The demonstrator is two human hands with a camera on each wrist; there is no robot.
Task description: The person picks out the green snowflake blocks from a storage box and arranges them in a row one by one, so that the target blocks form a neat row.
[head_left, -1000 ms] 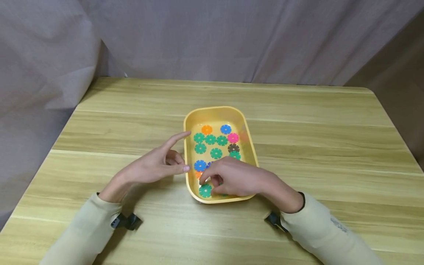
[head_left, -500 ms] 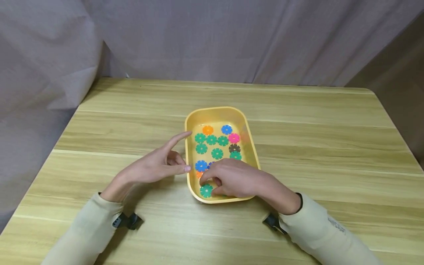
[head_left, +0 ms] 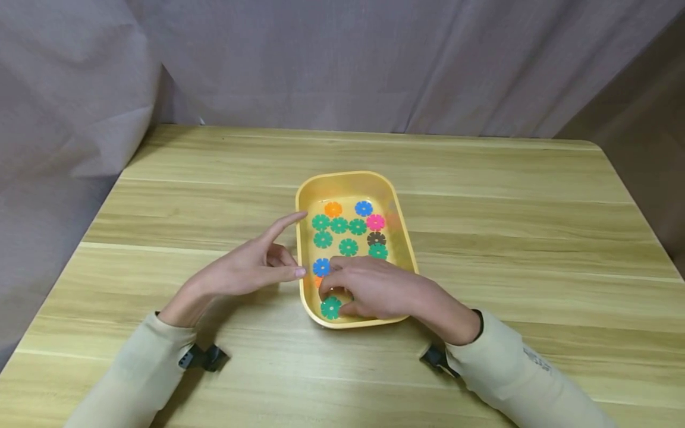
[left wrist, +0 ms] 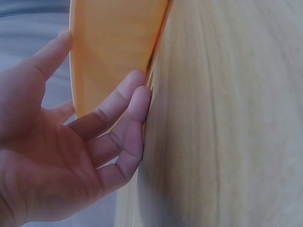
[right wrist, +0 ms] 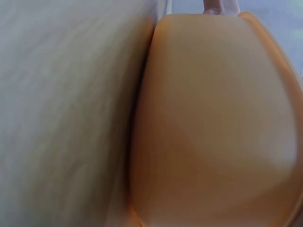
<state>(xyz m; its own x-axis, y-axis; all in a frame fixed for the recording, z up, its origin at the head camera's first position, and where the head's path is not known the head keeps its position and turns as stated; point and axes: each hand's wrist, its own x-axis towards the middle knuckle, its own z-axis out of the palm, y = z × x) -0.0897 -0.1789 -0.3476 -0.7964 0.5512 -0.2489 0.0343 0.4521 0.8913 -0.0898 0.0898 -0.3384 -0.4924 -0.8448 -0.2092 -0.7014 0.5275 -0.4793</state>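
Observation:
In the head view a yellow tray [head_left: 369, 325] bears loose notched plastic discs. My left hand [head_left: 246, 267] is at its left side, index finger and thumb spread to the rim. The left wrist view shows the other fingers [left wrist: 124, 97] bent beside the outer wall. My right hand [head_left: 380, 288] reaches over the right rim, fingers bent down into the near half. Its thumb and index finger are apart, close to a green disc [head_left: 331, 308]. A blue disc [head_left: 321, 267] and a partly covered orange disc [head_left: 318, 282] lie by its fingertips.
Farther up the tray lie several green discs [head_left: 348, 247], an orange disc [head_left: 333, 209], a blue disc [head_left: 364, 208], a pink disc [head_left: 376, 223] and a dark disc [head_left: 376, 239]. The tray stands on a wooden table [head_left: 508, 226]; a grey curtain [head_left: 299, 65] hangs behind.
My right hand shifts slightly left, and a finger reaches out beside the blue disc, covering the darker blue one seen there before. The left hand keeps its place at the tray.

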